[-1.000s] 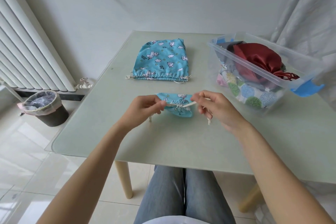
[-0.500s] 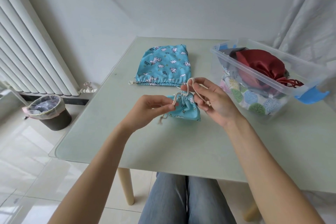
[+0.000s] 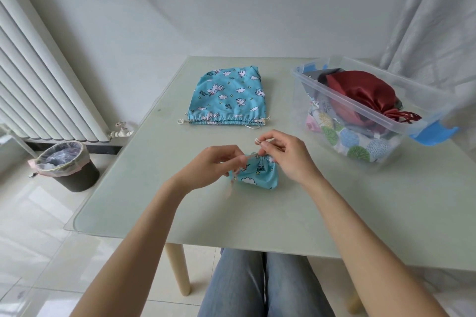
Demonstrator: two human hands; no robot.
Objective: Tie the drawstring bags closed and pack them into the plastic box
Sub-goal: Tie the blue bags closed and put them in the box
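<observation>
A small blue cloud-print drawstring bag (image 3: pixel 257 175) lies on the table in front of me, its mouth gathered. My left hand (image 3: pixel 216 166) pinches a cream cord at the bag's left side. My right hand (image 3: pixel 284 154) pinches the other cord end, its bead raised just above the bag's mouth. A larger blue bag (image 3: pixel 229 96) of the same print lies flat further back, cords loose at both ends. The clear plastic box (image 3: pixel 345 100) at the right holds a red satin bag (image 3: pixel 360 92) and several patterned bags.
The pale green table (image 3: pixel 334 213) has a glass top with a rounded front left corner. A bin (image 3: pixel 65 166) with a liner stands on the floor at the left, by a white radiator (image 3: pixel 38 80). A curtain (image 3: pixel 438 20) hangs behind the box.
The cords were stretched taut sideways a second ago. Now both hands have come together above the bag's mouth, my right hand lifting its cord end up. The bag has dropped closer to the table.
</observation>
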